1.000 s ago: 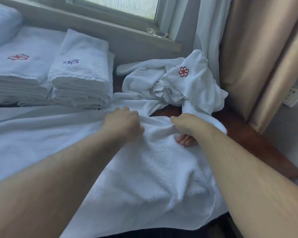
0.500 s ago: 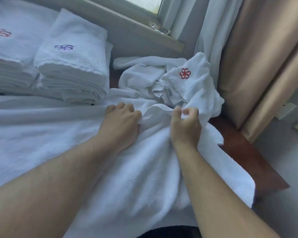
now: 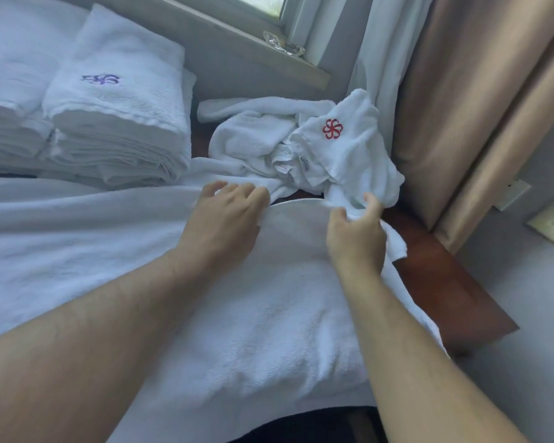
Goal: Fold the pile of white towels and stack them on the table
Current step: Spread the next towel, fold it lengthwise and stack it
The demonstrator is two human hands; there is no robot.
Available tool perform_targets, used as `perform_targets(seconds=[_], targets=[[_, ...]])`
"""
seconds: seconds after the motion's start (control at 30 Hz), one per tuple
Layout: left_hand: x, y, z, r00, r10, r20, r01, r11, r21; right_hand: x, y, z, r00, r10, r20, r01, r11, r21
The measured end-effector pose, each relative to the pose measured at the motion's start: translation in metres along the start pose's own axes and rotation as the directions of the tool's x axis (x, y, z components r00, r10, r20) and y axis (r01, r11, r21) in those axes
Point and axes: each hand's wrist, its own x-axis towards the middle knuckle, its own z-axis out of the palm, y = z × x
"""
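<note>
**Two stacks done, one towel in hand**

Two folded stacks (image 3: pixel 115 123) sit at the table's (image 3: pixel 435 276) left; one crumpled heap (image 3: pixel 304 148) waits behind. Across the table lies the spread towel (image 3: pixel 237 314) — soft, limp, light, best taken by its edge. Left hand (image 3: pixel 224 219) presses it flat, fingers relaxed; right hand (image 3: pixel 355 231) pinches the far hem.

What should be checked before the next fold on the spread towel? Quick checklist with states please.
1. Right hand grips the far edge of the spread towel: ok.
2. Left hand has a grip on that edge: cannot tell, fingers look loose on top.
3. Towel lies flat: not ok, wrinkled under the forearms.
4. Edge free of the unfolded pile: cannot tell, they meet near the right hand.
5. Folded stack clear of the fold area: ok, it sits behind the spread towel on the left.
</note>
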Motion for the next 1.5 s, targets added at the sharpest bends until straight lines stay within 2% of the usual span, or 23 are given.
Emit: perform_targets(seconds=[0.1,0.27,0.33,0.4,0.43,0.47,0.5,0.53,0.6,0.63,0.77,0.87,0.9,0.97,1.03,1.07,1.1,1.13,1.2,1.33,1.37,1.43,1.5], targets=[[-0.003,-0.004,-0.003,1.000,-0.012,0.009,0.012,1.000,0.007,0.034,-0.008,-0.001,0.938,0.103,0.332,-0.033,0.977,-0.212],[-0.004,-0.009,-0.001,0.999,-0.046,0.014,0.046,0.999,-0.012,0.062,-0.015,0.009,0.821,0.246,0.515,-0.032,0.921,-0.389],[-0.003,-0.011,0.000,0.998,-0.062,0.023,0.062,0.998,-0.032,0.069,-0.016,0.015,0.876,0.151,0.459,0.008,0.945,-0.327],[-0.003,-0.012,0.001,0.997,-0.074,0.020,0.075,0.995,-0.061,0.071,-0.015,0.022,0.980,0.003,0.198,-0.005,1.000,0.011],[-0.002,-0.012,0.001,0.996,-0.083,0.010,0.084,0.994,-0.077,0.067,-0.017,0.022,0.998,-0.022,0.061,0.008,0.973,0.230],[-0.001,-0.012,0.001,0.995,-0.095,-0.003,0.094,0.991,-0.090,0.062,-0.018,0.023,1.000,-0.009,-0.013,0.014,0.921,0.389],[-0.001,-0.013,0.001,0.994,-0.109,-0.009,0.107,0.990,-0.095,0.058,-0.016,0.027,0.999,0.040,-0.001,-0.035,0.884,0.467],[-0.001,-0.013,0.001,0.993,-0.121,-0.005,0.119,0.988,-0.095,0.055,-0.012,0.032,0.990,0.128,0.062,-0.142,0.872,0.468],[-0.001,-0.014,0.001,0.991,-0.132,0.011,0.132,0.987,-0.095,0.053,-0.005,0.038,0.917,0.340,0.209,-0.395,0.845,0.360],[-0.001,-0.013,0.001,0.991,-0.132,0.016,0.133,0.986,-0.097,0.057,-0.004,0.037,0.887,0.390,0.248,-0.454,0.834,0.312],[-0.003,-0.009,-0.003,0.996,-0.085,0.038,0.089,0.990,-0.107,0.074,-0.012,0.030,0.877,0.380,0.293,-0.397,0.918,-0.002],[-0.005,-0.007,-0.004,0.997,-0.064,0.049,0.069,0.992,-0.110,0.079,-0.011,0.034,0.866,0.420,0.272,-0.413,0.907,-0.083],[-0.005,-0.008,-0.004,0.997,-0.071,0.041,0.075,0.991,-0.110,0.081,-0.013,0.034,0.875,0.416,0.249,-0.425,0.905,-0.019],[-0.003,-0.009,-0.002,0.996,-0.090,0.016,0.091,0.990,-0.110,0.088,-0.018,0.028,0.924,0.377,0.069,-0.379,0.876,0.299],[-0.001,-0.009,0.000,0.994,-0.105,0.003,0.105,0.988,-0.111,0.091,-0.022,0.015,0.902,0.420,-0.101,-0.251,0.700,0.669],[-0.001,-0.008,0.000,0.994,-0.107,0.005,0.107,0.988,-0.110,0.089,-0.019,0.010,0.874,0.477,-0.093,-0.248,0.603,0.758],[0.000,-0.007,0.000,0.994,-0.104,0.013,0.105,0.988,-0.111,0.085,-0.013,0.007,0.843,0.538,-0.030,-0.321,0.545,0.775],[0.000,-0.007,0.000,0.995,-0.096,0.020,0.098,0.989,-0.115,0.079,-0.007,0.004,0.808,0.587,0.053,-0.432,0.530,0.730],[0.000,-0.006,0.000,0.997,-0.075,0.024,0.077,0.990,-0.118,0.073,0.006,0.002,0.770,0.622,0.140,-0.577,0.585,0.569],[-0.002,-0.006,0.000,0.998,-0.055,0.015,0.056,0.994,-0.093,0.077,0.015,0.000,0.774,0.518,0.364,-0.633,0.650,0.421],[-0.002,-0.006,0.001,0.999,-0.051,0.006,0.051,0.994,-0.093,0.081,0.015,-0.001,0.802,0.483,0.352,-0.591,0.730,0.344],[-0.003,-0.006,0.001,0.999,-0.033,-0.006,0.032,0.995,-0.090,0.089,0.012,-0.004,0.894,0.366,0.258,-0.384,0.923,0.020],[-0.004,-0.006,0.001,1.000,-0.001,-0.008,0.001,0.997,-0.081,0.096,0.007,-0.007,0.941,0.236,0.241,-0.167,0.946,-0.277]])
